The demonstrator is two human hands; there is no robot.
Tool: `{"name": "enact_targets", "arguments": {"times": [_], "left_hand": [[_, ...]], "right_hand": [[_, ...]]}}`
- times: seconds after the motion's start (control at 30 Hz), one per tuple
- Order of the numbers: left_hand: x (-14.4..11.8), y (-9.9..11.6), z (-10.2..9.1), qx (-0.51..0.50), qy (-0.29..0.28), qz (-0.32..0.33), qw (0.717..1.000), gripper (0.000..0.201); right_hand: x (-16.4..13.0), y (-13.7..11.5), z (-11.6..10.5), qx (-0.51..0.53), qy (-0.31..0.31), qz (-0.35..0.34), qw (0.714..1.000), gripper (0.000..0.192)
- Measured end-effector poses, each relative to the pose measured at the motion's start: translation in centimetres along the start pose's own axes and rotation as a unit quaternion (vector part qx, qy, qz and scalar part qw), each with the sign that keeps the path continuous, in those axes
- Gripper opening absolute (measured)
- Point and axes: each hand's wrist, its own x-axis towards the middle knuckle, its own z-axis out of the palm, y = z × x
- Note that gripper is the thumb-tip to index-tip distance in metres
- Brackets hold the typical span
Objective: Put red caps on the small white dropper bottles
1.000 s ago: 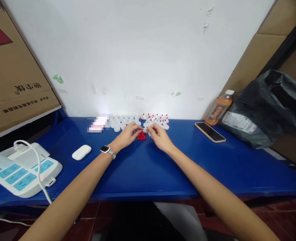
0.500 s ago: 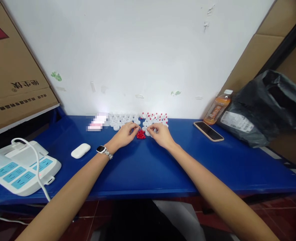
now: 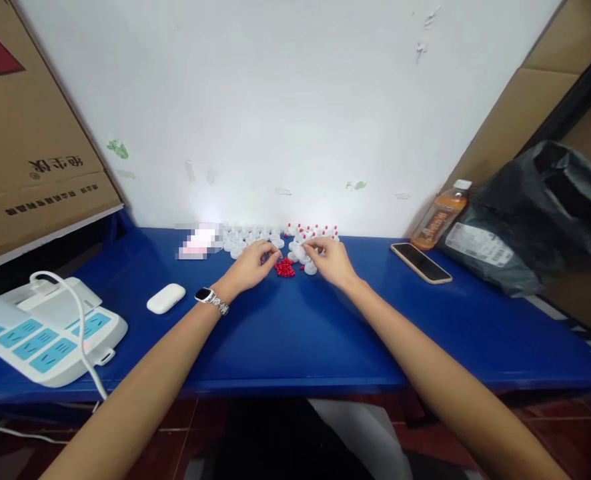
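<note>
A white wall [image 3: 255, 107] is behind my blue table [image 3: 295, 340]. Pretend the pile of little red caps [image 3: 285, 268] is the middle of a clock. Plain white lids [image 3: 236, 252] crowd together around ten and eleven, and white lids with red tops [image 3: 328, 229] stand around one and two. My left hand [image 3: 249, 265] is at nine, right by the pile, with thumb and finger close together. My right hand [image 3: 333, 262] is at three, its tips pinched close beside a white lid [image 3: 299, 251]. I can't tell if either pinch has anything in it. Another white lid [image 3: 310, 268] sits just under my right hand, with a lone red cap [image 3: 302, 268] beside it.

I think my right hand could bump the lids, because they stand so close together. A red cap could slip and roll off, because it is tiny and the table looks smooth. My left fingers could spread the pile if they push in too hard.

Half a second ago, my right fingertips were lower and nearer the pile. Now they are a bit farther off, toward two, and that near lid shows better. My left hand is in almost the same place.
</note>
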Motion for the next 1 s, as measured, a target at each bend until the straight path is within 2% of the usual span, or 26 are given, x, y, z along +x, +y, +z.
{"name": "enact_targets", "arguments": {"times": [0.13, 0.27, 0.4, 0.53, 0.63, 0.73, 0.87, 1.0], "left_hand": [[-0.1, -0.6, -0.4, 0.006, 0.005, -0.031, 0.999, 0.033], [-0.3, -1.3, -0.8, 0.011, 0.0, -0.053, 0.999, 0.034], [-0.3, -1.6, -0.7, 0.009, -0.011, -0.058, 0.998, 0.035], [-0.3, -1.6, -0.5, 0.008, -0.015, -0.056, 0.998, 0.034], [-0.2, -1.6, -0.4, 0.007, -0.017, -0.058, 0.998, 0.035], [-0.2, -1.7, -0.4, 0.009, -0.02, -0.06, 0.998, 0.035], [-0.2, -1.5, -0.2, 0.012, -0.023, -0.051, 0.998, 0.036], [-0.2, -1.2, -0.1, 0.01, -0.025, -0.043, 0.999, 0.035]], "right_hand": [[3.4, -0.2, 1.4, -0.02, -0.051, -0.031, 0.998, 0.019], [7.2, -0.3, 3.0, -0.113, -0.149, -0.015, 0.982, 0.018], [8.2, -0.2, 4.5, -0.18, -0.224, -0.022, 0.957, 0.015], [8.0, 0.2, 5.0, -0.157, -0.194, -0.011, 0.968, 0.024], [8.5, 0.9, 4.2, -0.129, -0.137, 0.019, 0.982, 0.031], [9.5, 2.1, 3.0, -0.159, -0.103, 0.053, 0.98, 0.032], [10.6, 3.6, 2.6, -0.221, -0.127, 0.074, 0.964, 0.024], [11.1, 4.3, 4.1, -0.265, -0.143, 0.048, 0.952, 0.028]]}}
